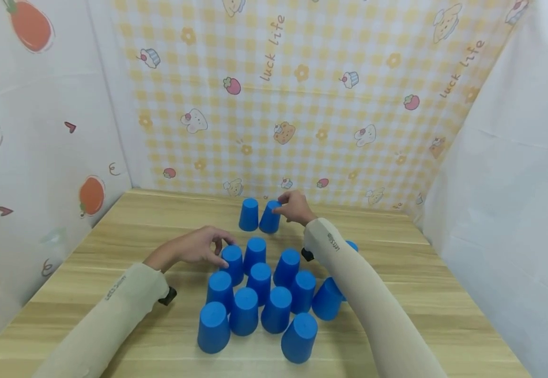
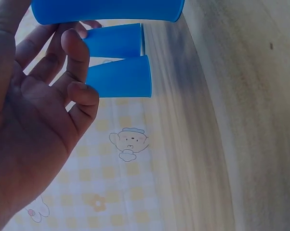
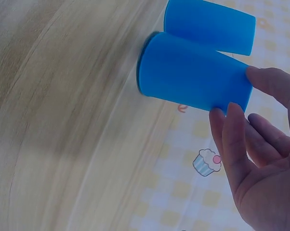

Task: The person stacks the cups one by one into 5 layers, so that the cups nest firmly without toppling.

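At the far side of the table [image 1: 415, 273], the right hand [image 1: 297, 207] is pinching the held cup [image 1: 269, 219] by its narrow, closed end, with the thumb on 1 side and fingertips on the other. The grip is spanning only that end. Just to the left, the far-left cup [image 1: 249, 215] is standing mouth down. Both far cups are sitting in front of the patterned backdrop [image 1: 302, 152]. Whether the held cup is bearing fully on the table or leaning slightly, I cannot tell.

Nearer and to the left, the left hand [image 1: 202, 245] is curving about the top of the left-edge cup [image 1: 235, 266], its thumb lying over the left side. The fingers are making a fairly narrow gap, but I cannot tell whether they are gripping the cup or only hovering around it.

As for progress, the work is looking early: only 2 cups are occupying the far spot, side by side, while the near cluster [image 1: 259, 283] is holding most of the set. There, 11 blue cups are showing clearly, mouth down and close together, and at least 1 more is hiding partly behind the right sleeve [image 1: 373, 304]. If the far pair is forming a new row, nearly all the near cups are probably remaining to be placed. No cup is resting on top of the far pair.
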The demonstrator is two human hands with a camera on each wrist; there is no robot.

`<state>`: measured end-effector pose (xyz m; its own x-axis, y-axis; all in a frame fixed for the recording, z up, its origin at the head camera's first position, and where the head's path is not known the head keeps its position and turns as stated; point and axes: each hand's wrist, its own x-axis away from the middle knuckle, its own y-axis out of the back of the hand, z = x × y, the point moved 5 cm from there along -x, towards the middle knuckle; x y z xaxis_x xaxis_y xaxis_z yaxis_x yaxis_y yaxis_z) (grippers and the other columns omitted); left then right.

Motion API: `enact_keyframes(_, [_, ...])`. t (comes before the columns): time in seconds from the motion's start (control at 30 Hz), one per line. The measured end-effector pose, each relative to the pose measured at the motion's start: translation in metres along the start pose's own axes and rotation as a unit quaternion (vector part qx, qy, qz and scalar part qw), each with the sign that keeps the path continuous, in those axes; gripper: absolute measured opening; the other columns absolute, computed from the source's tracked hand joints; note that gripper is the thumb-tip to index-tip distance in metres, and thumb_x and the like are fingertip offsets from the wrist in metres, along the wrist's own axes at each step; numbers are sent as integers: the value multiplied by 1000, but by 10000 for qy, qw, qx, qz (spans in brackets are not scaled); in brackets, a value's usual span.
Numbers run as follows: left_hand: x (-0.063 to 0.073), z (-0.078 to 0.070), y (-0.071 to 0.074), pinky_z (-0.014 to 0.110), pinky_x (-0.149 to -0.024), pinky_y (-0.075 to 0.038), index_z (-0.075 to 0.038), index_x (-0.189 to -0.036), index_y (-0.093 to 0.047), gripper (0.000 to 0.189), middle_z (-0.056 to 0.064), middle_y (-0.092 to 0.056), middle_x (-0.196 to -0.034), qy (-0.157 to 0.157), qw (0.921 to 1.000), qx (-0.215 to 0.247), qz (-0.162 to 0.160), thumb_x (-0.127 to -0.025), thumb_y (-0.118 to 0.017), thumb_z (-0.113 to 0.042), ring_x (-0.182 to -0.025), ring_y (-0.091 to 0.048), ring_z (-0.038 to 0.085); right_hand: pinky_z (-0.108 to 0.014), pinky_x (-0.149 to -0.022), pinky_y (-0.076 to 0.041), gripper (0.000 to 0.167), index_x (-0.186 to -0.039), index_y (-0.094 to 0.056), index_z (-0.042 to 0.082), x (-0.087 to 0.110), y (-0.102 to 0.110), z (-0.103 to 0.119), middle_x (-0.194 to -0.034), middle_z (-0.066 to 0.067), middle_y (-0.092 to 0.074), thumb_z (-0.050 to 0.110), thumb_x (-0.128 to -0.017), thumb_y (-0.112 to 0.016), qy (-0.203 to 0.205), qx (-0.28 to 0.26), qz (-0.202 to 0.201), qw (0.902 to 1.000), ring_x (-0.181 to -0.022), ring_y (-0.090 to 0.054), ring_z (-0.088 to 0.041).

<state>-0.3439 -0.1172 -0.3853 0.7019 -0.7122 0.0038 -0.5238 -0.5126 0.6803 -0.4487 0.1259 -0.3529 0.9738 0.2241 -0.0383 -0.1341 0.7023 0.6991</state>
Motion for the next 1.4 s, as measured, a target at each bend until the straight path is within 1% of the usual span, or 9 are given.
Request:
enact_keyframes(0.1, [2, -2, -1, 35, -79, -52, -11, -124, -65, 47, -2, -66, -105, 4, 10000, 8, -6, -84, -81, -30, -88, -60, 20, -32, -67, -60, 40, -123, -62, -6, 0, 0, 0, -122, -21, -63, 13, -89, -74, 22, -20, 27, 10000, -105, -66, -32])
enact_keyframes(0.2, [3, -3, -1, 35, -78, -52, -12, -124, -65, 46, -2, -66, -105, -68, 10000, -28, -47, -85, -80, -30, -87, -60, 20, -32, -68, -60, 40, -123, -61, -6, 1, 1, 1, -122, -21, -63, 12, -89, -73, 46, -26, 11, 10000, -104, -66, -31])
enact_keyframes(0.37, [3, -3, -1, 34, -77, -52, -13, -123, -65, 44, -3, -66, -105, -141, 9998, -100, -70, -85, -80, -31, -87, -59, 19, -33, -69, -60, 41, -125, -61, -4, 0, -1, -2, -124, -20, -63, 13, -90, -74, 36, -34, -3, 10000, -106, -66, -32])
enact_keyframes(0.67, [3, 0, -2, 35, -78, -52, -19, -125, -65, 45, -7, -66, -106, 34, 9999, -144, -81, -85, -79, -34, -89, -60, 19, -31, -66, -59, 42, -124, -61, -3, -2, -4, -5, -123, -19, -64, 15, -89, -75, 112, -127, -12, 9999, -103, -66, -31])
enact_keyframes(0.9, [6, -2, -2, 33, -76, -52, -16, -124, -65, 45, -5, -66, -107, -85, 9998, -144, -132, -85, -80, -33, -88, -59, 19, -31, -67, -59, 43, -125, -61, -2, -2, -7, -6, -123, -18, -64, 16, -89, -75, 123, -159, 0, 9998, -103, -66, -30])
enact_keyframes(1.03, [8, -2, -2, 34, -75, -52, -15, -124, -65, 45, -5, -66, -106, -88, 9997, -152, -153, -85, -80, -32, -87, -59, 19, -32, -68, -59, 44, -125, -60, -3, -1, -8, -5, -124, -18, -64, 15, -89, -75, 118, -176, 20, 9998, -105, -66, -31])
enact_keyframes(1.17, [8, -1, -2, 33, -76, -52, -17, -124, -65, 45, -7, -66, -105, -26, 9997, -165, -182, -85, -80, -33, -87, -59, 18, -33, -70, -60, 44, -126, -59, -3, 0, -7, -4, -126, -19, -63, 14, -89, -75, 89, -212, 7, 9997, -106, -66, -32])
enact_keyframes(1.4, [8, -1, -3, 33, -75, -52, -15, -125, -64, 46, -5, -66, -107, -52, 9996, -199, -172, -85, -80, -32, -87, -58, 19, -33, -69, -60, 43, -126, -58, -2, -3, -8, -10, -126, -20, -62, 12, -89, -75, 40, -233, 13, 9997, -108, -65, -32])
